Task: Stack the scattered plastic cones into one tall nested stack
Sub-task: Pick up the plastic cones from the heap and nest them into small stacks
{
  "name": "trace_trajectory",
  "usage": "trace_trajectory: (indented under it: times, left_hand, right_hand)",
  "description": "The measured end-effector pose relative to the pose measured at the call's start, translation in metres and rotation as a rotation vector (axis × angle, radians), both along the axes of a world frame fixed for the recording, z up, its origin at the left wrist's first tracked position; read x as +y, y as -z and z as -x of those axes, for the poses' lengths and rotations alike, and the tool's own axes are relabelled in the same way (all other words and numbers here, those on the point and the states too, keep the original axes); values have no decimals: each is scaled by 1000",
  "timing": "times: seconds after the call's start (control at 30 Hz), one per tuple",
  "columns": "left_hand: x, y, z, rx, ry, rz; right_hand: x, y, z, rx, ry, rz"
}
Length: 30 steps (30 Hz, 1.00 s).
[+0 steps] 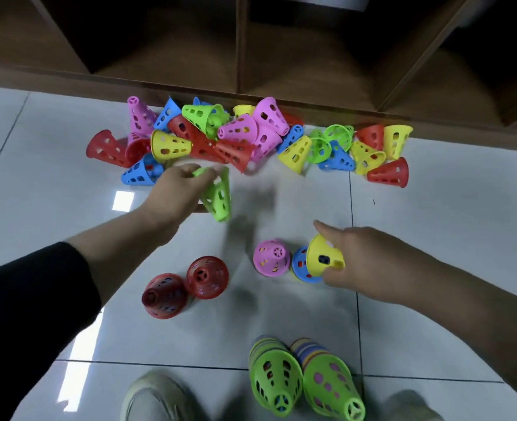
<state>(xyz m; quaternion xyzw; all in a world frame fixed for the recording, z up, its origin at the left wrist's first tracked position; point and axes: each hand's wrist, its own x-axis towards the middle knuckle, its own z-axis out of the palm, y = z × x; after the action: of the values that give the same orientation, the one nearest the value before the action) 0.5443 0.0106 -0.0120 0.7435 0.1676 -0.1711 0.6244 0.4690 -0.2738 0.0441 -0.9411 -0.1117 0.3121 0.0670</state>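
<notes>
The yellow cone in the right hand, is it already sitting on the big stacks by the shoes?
No, the right hand holds the yellow cone over a blue cone, far from the two green-topped stacks.

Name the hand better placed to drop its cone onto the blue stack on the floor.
Right. The right hand holds the yellow cone directly beside the blue stack. The left hand grips a green cone farther off, near the pile.

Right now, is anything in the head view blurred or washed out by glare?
Head view: the green perforated plastic cone in the left hand is motion-blurred; bright glare patches sit on the glossy white floor tiles; straight edges bow from wide-angle distortion.
</notes>
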Motion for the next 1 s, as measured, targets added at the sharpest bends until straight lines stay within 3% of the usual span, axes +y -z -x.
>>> trace_trajectory:
  times: [0.13,0.27,0.4,0.7,0.87,1.0]
  left_hand:
    - [-15,-25,24,-92,424,-324]
    - [-47,-22,42,-325,986,-666]
    - [-84,0,51,-387,1220,-985]
    - [-91,15,49,-410,1291,-930]
    - [-75,19,55,-423,1077,-652]
    - [-65,18,53,-438,941,-606]
  right_hand:
    - [5,17,12,-13,3,58]
    - [5,38,14,-76,22,102]
    - [2,51,15,-109,114,35]
    - [-15,71,27,-98,215,-141]
    - [-23,69,26,-144,265,-190]
    - [-37,72,1,-223,378,-251]
